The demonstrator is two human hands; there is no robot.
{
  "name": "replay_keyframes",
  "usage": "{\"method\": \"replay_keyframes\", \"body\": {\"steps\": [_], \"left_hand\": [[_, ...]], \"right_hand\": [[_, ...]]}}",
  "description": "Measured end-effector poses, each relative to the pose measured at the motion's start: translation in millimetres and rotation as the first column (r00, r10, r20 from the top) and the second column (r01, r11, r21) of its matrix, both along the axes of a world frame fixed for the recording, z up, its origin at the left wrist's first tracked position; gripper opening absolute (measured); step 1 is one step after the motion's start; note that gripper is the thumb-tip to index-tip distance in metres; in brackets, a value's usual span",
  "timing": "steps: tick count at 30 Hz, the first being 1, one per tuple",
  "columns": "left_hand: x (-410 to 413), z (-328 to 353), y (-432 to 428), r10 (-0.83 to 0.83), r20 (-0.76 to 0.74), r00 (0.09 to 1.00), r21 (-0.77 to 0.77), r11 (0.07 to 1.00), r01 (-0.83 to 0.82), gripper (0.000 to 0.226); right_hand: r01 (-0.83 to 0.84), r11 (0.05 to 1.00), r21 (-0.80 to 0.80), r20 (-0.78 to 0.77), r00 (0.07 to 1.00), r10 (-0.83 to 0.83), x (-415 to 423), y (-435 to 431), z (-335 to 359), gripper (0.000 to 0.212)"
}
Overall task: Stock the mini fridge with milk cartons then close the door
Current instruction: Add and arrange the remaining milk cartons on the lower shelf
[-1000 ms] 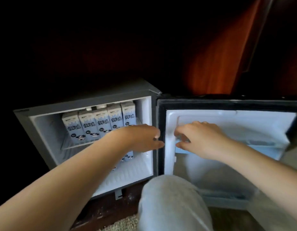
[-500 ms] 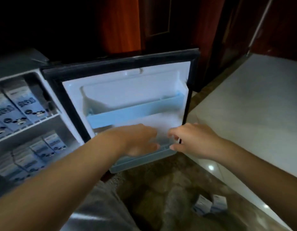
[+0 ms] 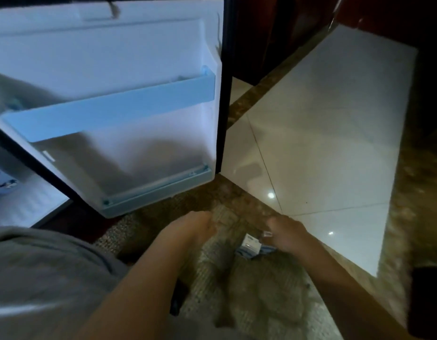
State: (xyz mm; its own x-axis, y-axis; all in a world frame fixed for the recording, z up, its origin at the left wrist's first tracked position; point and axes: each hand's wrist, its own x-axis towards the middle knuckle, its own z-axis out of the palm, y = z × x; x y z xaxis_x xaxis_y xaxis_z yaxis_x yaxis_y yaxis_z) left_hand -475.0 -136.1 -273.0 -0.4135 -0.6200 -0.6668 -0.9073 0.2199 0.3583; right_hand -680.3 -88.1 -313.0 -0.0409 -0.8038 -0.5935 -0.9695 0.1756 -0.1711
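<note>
Blue-and-white milk cartons [image 3: 251, 244] on the floor [image 3: 261, 303], five o'clock from the open fridge door [image 3: 139, 69]. Fetching more stock. Right hand [image 3: 287, 235] touching them, grip unclear; left hand [image 3: 193, 229] empty, loosely curled. Next: clamp one, lift toward eleven o'clock.

You are working in dim light. The brightest patch is the white inner face of the fridge door [image 3: 114, 57], up and to the left of your left hand [image 3: 195, 229]. It is coolly lit and crossed by soft grey shadows. The pale floor tiles [image 3: 323, 143] beyond your right hand [image 3: 286, 235] carry small glare spots [image 3: 271, 195]. Motion blur smears both hands, so the finger outlines are lost. The carton [image 3: 251, 245] just left of your right hand is soft. Straight edges bow near the borders, and the far corners fall almost to black.
</note>
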Motion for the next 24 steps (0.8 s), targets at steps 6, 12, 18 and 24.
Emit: {"method": "replay_keyframes", "body": {"steps": [6, 12, 18, 24], "left_hand": [[-13, -38, 20, 0.048, 0.01, 0.999, 0.071, 0.996, -0.048, 0.046], [-21, -60, 35, 0.087, -0.015, 0.996, 0.069, 0.994, -0.085, 0.052], [-20, -81, 39, 0.096, -0.003, 0.995, 0.075, 0.993, -0.095, 0.056], [-16, -90, 41, -0.028, 0.103, 0.994, -0.075, 0.997, 0.036, 0.069]], "right_hand": [[0.107, 0.992, -0.061, 0.075, 0.992, -0.102, -17, 24, -77, 0.093], [0.046, 0.992, -0.12, -0.031, 0.998, -0.05, -18, 29, -124, 0.078], [0.08, 0.985, -0.152, 0.022, 0.997, -0.077, -15, 25, -139, 0.062], [0.171, 0.975, -0.138, 0.126, 0.98, -0.154, -4, 17, -148, 0.053]]}}
